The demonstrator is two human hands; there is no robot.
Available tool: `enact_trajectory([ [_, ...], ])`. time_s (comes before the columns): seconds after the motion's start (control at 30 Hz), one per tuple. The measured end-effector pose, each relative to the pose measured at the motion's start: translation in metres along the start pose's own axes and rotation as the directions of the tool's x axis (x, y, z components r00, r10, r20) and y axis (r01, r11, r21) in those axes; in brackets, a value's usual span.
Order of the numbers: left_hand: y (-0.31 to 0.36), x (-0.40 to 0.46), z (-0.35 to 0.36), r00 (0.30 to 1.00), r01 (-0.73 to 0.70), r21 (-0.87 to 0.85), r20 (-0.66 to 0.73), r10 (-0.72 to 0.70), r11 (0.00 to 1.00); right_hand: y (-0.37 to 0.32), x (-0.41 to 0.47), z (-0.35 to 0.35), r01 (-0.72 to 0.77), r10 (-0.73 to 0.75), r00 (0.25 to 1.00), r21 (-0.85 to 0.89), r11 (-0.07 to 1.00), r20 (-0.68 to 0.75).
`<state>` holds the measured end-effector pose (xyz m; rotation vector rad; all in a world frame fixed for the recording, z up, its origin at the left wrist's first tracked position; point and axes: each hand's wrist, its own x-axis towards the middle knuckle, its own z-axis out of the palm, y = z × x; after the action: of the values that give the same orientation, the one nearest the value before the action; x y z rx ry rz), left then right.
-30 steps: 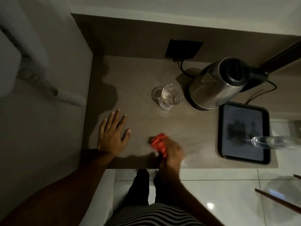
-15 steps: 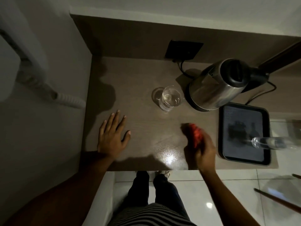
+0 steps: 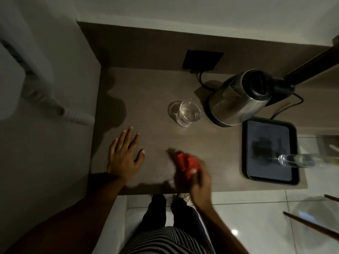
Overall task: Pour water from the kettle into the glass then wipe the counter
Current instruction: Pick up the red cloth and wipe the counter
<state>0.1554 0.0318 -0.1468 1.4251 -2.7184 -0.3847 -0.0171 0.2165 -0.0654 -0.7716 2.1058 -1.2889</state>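
- Red cloth point(image 3: 185, 163) is bunched in the right hand point(image 3: 198, 177), whose grip is closed around it, pressing it on the wooden table point(image 3: 146, 92) near the front edge; both are smeared by motion blur.
- Left hand point(image 3: 124, 154) lies flat and spread on the table just left of the cloth, holding nothing, apparently as a brace.
- Glass point(image 3: 189, 112) stands upright toward the back with water in it, just beside the steel kettle point(image 3: 238, 101), which sits on its base with its cord running to the wall socket point(image 3: 202, 60). Pouring looks done; wiping is the step in hand.
- To wipe well, I judge: keep the cloth flat under the palm, not balled up, and press evenly in overlapping strokes.
- Work the strip in front of the glass with short, controlled passes, since a fast sweep could clip the glass and spill it.
- Black tray point(image 3: 269, 151) with a clear bottle point(image 3: 297, 160) bounds the right side; stop short of it.
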Motion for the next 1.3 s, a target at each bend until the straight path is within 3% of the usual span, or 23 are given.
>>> enact_trajectory([
  [0.13,0.003,0.002,-0.003,1.000,-0.013,0.005,0.008,0.013,1.000,0.025,0.040,-0.058,-0.075,0.032,0.973,-0.181,0.981,-0.230],
  [0.23,0.007,0.005,-0.004,1.000,-0.019,-0.001,0.009,0.019,1.000,0.021,0.023,-0.035,0.092,-0.139,0.962,-0.199,0.976,-0.236],
  [0.33,0.010,0.010,-0.006,1.000,-0.022,-0.019,0.006,0.022,1.000,0.015,-0.010,0.022,0.106,-0.105,0.994,-0.077,0.991,0.022],
  [0.47,0.004,0.008,-0.003,1.000,-0.010,-0.032,0.006,0.010,0.999,-0.010,-0.036,0.064,0.309,-0.320,0.896,0.086,0.947,0.306],
  [0.53,0.001,0.003,0.000,1.000,-0.002,-0.035,0.000,0.002,0.999,-0.023,-0.026,0.051,0.281,-0.321,0.875,0.158,0.946,0.363],
  [0.57,0.001,0.001,0.000,1.000,-0.003,-0.032,-0.001,0.003,0.999,-0.026,-0.018,0.037,0.250,-0.286,0.906,0.151,0.956,0.312],
  [0.63,0.001,0.000,0.000,1.000,-0.012,-0.024,0.001,0.012,1.000,-0.016,0.008,0.000,0.179,-0.184,0.981,0.080,0.981,0.061],
  [0.67,0.002,0.000,-0.001,1.000,-0.012,-0.022,0.006,0.013,1.000,-0.005,0.027,-0.021,0.104,-0.102,0.993,0.036,0.994,-0.067],
  [0.73,0.000,0.001,-0.002,1.000,-0.006,-0.016,0.017,0.006,1.000,0.005,0.062,-0.048,-0.027,0.006,0.983,-0.111,0.994,-0.183],
  [0.77,0.000,0.001,-0.002,1.000,-0.006,-0.012,0.023,0.006,1.000,0.008,0.074,-0.050,-0.004,-0.021,0.985,-0.145,0.989,-0.171],
  [0.83,-0.002,0.001,-0.001,0.999,-0.010,-0.004,0.037,0.011,1.000,0.008,0.072,-0.027,0.076,-0.080,0.991,-0.040,0.996,-0.110],
  [0.93,-0.004,0.002,0.001,0.999,-0.005,-0.008,0.039,0.006,1.000,-0.002,0.017,0.035,0.087,-0.098,0.986,0.090,0.992,0.131],
  [1.0,-0.003,0.002,0.002,0.998,0.000,-0.014,0.056,0.001,1.000,-0.012,-0.023,0.063,0.165,-0.171,0.936,0.043,0.985,0.307],
  [1.07,-0.005,0.003,0.000,0.998,-0.002,-0.011,0.067,0.003,1.000,-0.020,-0.038,0.069,0.334,-0.340,0.852,0.088,0.939,0.399],
  [1.1,-0.005,0.003,0.000,0.998,-0.010,-0.010,0.064,0.011,1.000,-0.022,-0.036,0.064,0.339,-0.362,0.838,0.130,0.932,0.408],
  [1.23,-0.002,0.004,-0.005,1.000,-0.005,-0.023,0.020,0.006,1.000,-0.021,0.027,0.015,0.094,-0.109,0.974,0.085,0.992,0.200],
  [1.27,-0.002,0.006,-0.007,1.000,-0.011,-0.024,0.020,0.011,1.000,-0.015,0.048,-0.002,0.082,-0.091,0.989,0.088,0.993,0.112],
  [1.3,-0.002,0.004,-0.007,1.000,-0.016,-0.012,0.018,0.016,1.000,-0.005,0.068,-0.015,0.091,-0.090,0.995,-0.021,0.996,0.029],
])
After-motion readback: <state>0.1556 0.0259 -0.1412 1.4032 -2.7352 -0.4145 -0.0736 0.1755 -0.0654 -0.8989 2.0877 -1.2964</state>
